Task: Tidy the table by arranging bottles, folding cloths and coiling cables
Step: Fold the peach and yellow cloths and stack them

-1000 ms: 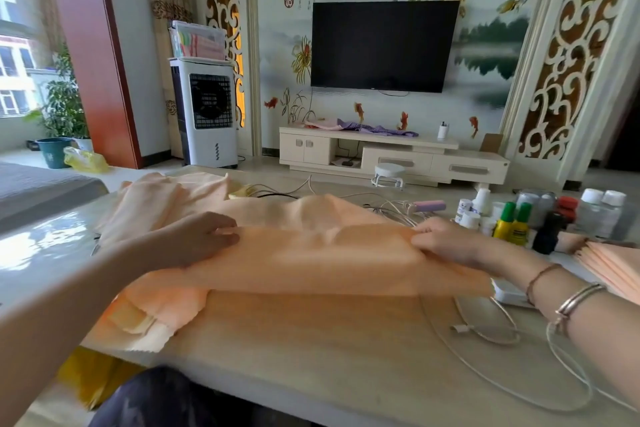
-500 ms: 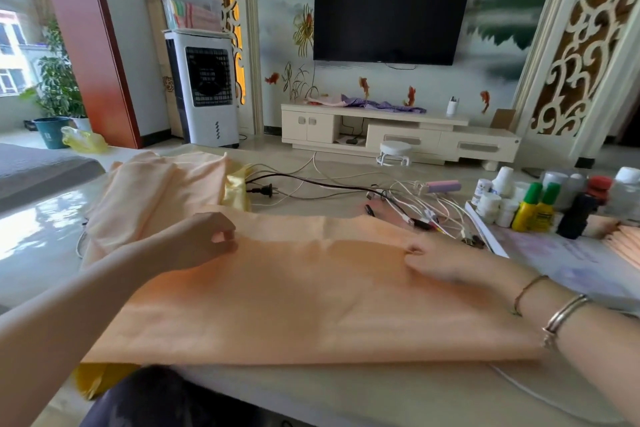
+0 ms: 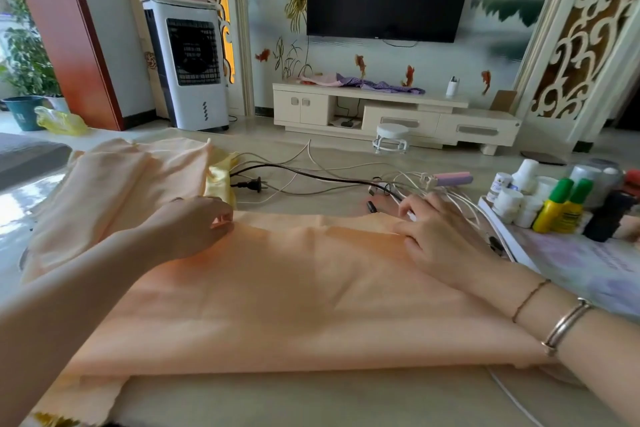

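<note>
A large peach cloth (image 3: 294,295) lies spread flat on the table before me. My left hand (image 3: 194,227) pinches its far left corner with curled fingers. My right hand (image 3: 441,239) lies on its far right corner, fingers fairly straight and spread. A second, crumpled peach cloth (image 3: 117,184) is heaped at the back left, with a yellow cloth (image 3: 219,180) beside it. A black plug cable (image 3: 251,185) and tangled white cables (image 3: 346,180) lie behind the spread cloth. Green-capped yellow bottles (image 3: 557,210) and white bottles (image 3: 510,199) cluster at the right.
A pink-purple device (image 3: 452,179) lies among the cables. A black bottle (image 3: 606,218) stands by a printed sheet (image 3: 588,263) at the right. A white cable (image 3: 512,397) runs along the table's front right. A yellow scrap (image 3: 52,419) hangs at the front left edge.
Both hands have carried the cloth's edge away from me and laid it down, so the cloth now lies flat. My right fingers have straightened. The view has tilted down.
</note>
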A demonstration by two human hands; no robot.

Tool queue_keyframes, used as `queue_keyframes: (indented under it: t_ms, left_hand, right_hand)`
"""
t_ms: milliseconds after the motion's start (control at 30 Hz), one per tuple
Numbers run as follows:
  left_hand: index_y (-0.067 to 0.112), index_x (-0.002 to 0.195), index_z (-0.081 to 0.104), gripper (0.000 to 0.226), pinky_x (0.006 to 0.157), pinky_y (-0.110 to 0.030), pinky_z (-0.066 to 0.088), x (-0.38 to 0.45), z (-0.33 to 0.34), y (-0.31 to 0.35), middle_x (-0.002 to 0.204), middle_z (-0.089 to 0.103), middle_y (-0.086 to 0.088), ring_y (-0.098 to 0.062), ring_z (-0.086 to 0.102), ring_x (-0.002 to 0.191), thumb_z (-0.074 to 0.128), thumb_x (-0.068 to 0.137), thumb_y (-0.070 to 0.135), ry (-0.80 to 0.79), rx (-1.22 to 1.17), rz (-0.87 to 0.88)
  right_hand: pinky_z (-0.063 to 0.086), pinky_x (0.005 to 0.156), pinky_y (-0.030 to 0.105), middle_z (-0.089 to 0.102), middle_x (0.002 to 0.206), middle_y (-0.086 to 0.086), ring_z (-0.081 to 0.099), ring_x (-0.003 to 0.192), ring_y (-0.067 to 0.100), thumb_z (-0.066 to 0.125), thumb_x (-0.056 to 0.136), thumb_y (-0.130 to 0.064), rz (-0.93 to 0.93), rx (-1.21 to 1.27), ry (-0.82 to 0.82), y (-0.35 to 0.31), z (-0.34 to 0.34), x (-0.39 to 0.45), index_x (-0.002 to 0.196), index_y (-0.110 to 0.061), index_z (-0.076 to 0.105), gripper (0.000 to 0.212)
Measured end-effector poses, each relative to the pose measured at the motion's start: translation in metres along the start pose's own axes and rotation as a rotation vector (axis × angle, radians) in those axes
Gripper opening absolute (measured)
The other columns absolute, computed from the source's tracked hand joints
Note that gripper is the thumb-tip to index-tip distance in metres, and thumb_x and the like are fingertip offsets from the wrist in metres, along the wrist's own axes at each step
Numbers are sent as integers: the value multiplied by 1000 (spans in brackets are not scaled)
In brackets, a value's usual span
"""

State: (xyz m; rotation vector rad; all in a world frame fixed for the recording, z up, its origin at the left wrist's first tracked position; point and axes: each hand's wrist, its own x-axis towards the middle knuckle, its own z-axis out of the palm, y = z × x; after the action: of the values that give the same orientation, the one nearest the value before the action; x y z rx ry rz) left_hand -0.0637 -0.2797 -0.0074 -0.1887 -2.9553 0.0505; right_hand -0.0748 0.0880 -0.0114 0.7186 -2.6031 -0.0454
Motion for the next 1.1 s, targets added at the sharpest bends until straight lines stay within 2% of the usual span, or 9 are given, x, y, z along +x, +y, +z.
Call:
queue_keyframes:
  t_ms: [67, 100, 233, 367, 467, 700, 933, 1033, 1100]
  left_hand:
    - [32, 102, 57, 19, 77, -28, 40, 3, 2, -2, 113, 60, 14, -15, 56, 95, 44, 95, 44, 9, 12, 2]
    - [33, 102, 57, 19, 76, -29, 41, 5, 4, -3, 113, 60, 14, -15, 56, 94, 44, 95, 45, 6, 9, -4]
    - [32, 102, 57, 20, 70, -28, 39, 11, 4, -3, 110, 60, 13, -12, 50, 86, 45, 95, 46, -9, 19, -24]
    - [30, 96, 54, 17, 75, -29, 38, 16, 2, -3, 105, 57, 10, -14, 48, 89, 48, 94, 45, -34, 21, -56]
    - [28, 92, 57, 14, 78, -32, 43, 18, 1, -9, 100, 54, 9, -16, 52, 93, 52, 93, 42, -40, -12, -105]
    - [21, 88, 63, 16, 69, -31, 47, 21, 6, -14, 96, 61, -1, -21, 55, 85, 54, 92, 35, 14, -88, -187]
    - [22, 86, 62, 18, 69, -33, 51, 26, 10, -13, 99, 63, 0, -22, 56, 82, 52, 92, 36, 67, -60, -241]
    - [22, 92, 61, 15, 69, -32, 49, 24, 10, -9, 105, 62, 1, -21, 54, 85, 54, 91, 35, 87, -80, -234]
    - [24, 110, 58, 25, 81, -36, 45, 20, 12, -8, 120, 57, 0, -24, 53, 103, 61, 88, 36, 141, -13, -201]
  right_hand:
    - [34, 73, 33, 49, 93, -3, 44, 87, 20, 29, 85, -28, -71, -11, 36, -7, -5, 3, 100, -30, 72, 46]
    - [32, 74, 32, 46, 94, -3, 45, 90, 20, 30, 88, -27, -81, -51, 2, -11, -6, 4, 103, -31, 70, 43]
    - [32, 96, 35, 49, 120, 4, 46, 117, 27, 35, 96, -19, 184, -208, -265, -10, 2, 14, 126, -25, 56, 37]
    - [33, 100, 37, 53, 126, 3, 46, 123, 25, 39, 92, -14, 293, -327, -307, 1, 8, 27, 126, -23, 58, 40]
    - [36, 96, 37, 58, 122, 2, 49, 119, 25, 40, 93, -14, 295, -324, -289, 1, 11, 33, 119, -20, 59, 32]
    - [39, 86, 35, 58, 115, 2, 54, 111, 25, 44, 93, -16, 363, -285, -187, 16, 22, 34, 109, -18, 55, 20]
    - [40, 88, 37, 59, 115, 5, 53, 111, 26, 42, 95, -17, 345, -296, -103, 19, 31, 38, 112, -15, 54, 21]
    - [38, 94, 37, 56, 123, 7, 50, 117, 27, 43, 94, -16, 348, -324, -142, 15, 30, 39, 119, -14, 50, 26]
    - [35, 101, 40, 54, 126, 10, 47, 121, 30, 47, 91, -12, 328, -334, -125, 12, 27, 37, 122, -13, 47, 31]
